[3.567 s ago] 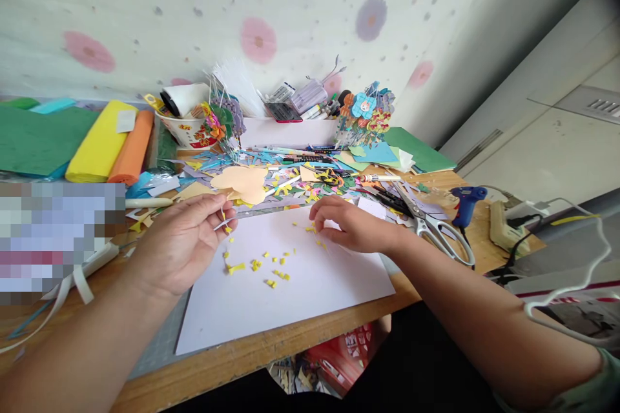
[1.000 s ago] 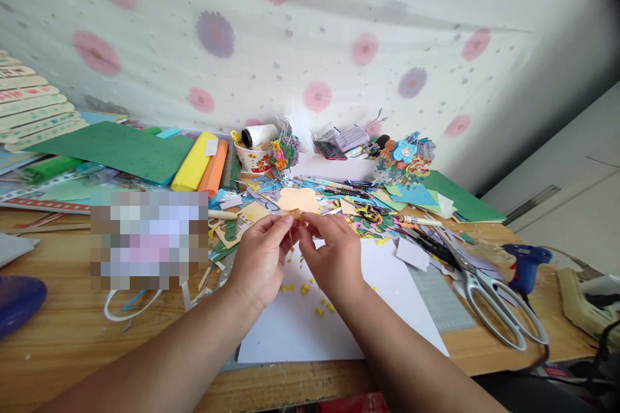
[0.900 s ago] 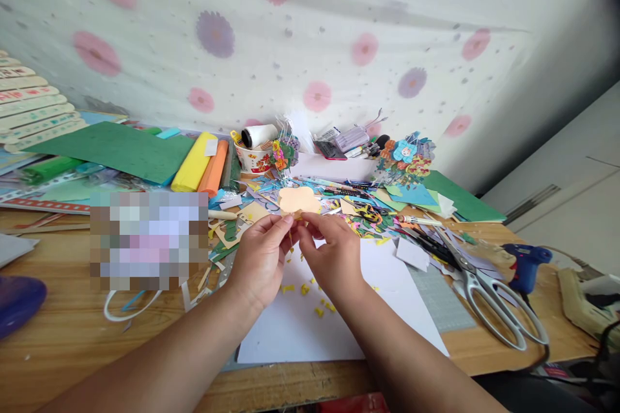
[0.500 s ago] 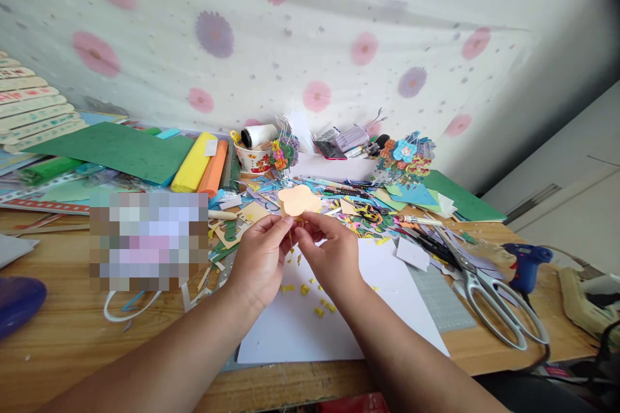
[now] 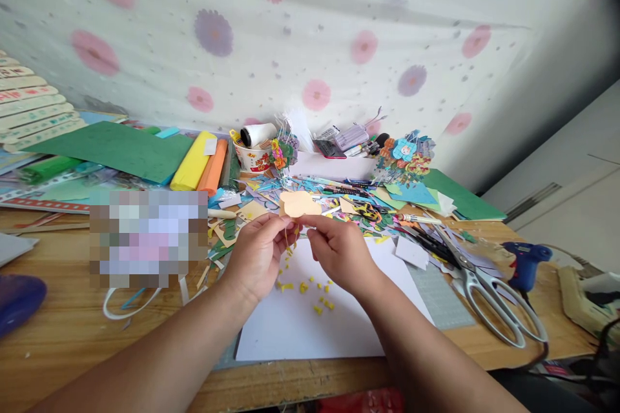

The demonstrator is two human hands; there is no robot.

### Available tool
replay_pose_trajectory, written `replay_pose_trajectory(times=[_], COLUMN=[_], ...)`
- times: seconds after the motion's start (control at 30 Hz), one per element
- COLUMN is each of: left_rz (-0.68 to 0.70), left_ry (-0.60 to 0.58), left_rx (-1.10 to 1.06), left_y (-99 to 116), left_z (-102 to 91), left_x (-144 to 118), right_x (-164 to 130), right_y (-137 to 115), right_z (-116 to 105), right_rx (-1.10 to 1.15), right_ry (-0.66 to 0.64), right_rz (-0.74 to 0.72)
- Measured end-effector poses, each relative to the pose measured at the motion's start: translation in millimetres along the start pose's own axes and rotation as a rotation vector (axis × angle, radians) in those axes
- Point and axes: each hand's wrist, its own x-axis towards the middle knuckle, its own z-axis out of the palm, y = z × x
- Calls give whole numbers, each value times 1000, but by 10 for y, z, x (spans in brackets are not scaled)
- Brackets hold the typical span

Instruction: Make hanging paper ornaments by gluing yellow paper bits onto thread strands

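My left hand point(image 5: 256, 258) and my right hand point(image 5: 339, 251) meet fingertip to fingertip above a white sheet of paper point(image 5: 339, 322). Between them they pinch a thin stem with small yellow paper bits point(image 5: 289, 240) on it. Several loose yellow paper scraps point(image 5: 310, 290) lie scattered on the sheet just below the hands. A peach paper cut-out point(image 5: 299, 204) lies right behind the fingertips.
Coloured paper scraps and pens point(image 5: 358, 203) crowd the back of the wooden table point(image 5: 62, 335). Large scissors point(image 5: 489, 297) and a blue glue gun point(image 5: 526, 264) lie at the right. Yellow and orange paper rolls point(image 5: 201, 164), green sheets point(image 5: 116, 148) and a cup point(image 5: 254, 155) sit behind left.
Since 3.6 s ago my hands came together from apart over the sheet. In the last second they shifted slightly, the right hand turning a little, still pinching the yellow piece.
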Motion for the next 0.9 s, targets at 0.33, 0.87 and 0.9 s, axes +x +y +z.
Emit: replay_pose_trajectory(times=[0.33,0.87,0.9], left_rz=[-68,-136,-134], left_ry=[-20,-73,-79], left_rx=[-48,-91,-74], left_y=[23,23,26], left_z=[18,24,20], left_x=[10,-14,-17], right_x=[40,53,55], right_y=[131,178,179], right_z=[-21,45,42], right_rx=[-494,-381,-381], right_ry=[257,434,438], right_rz=[-403,-524,-530])
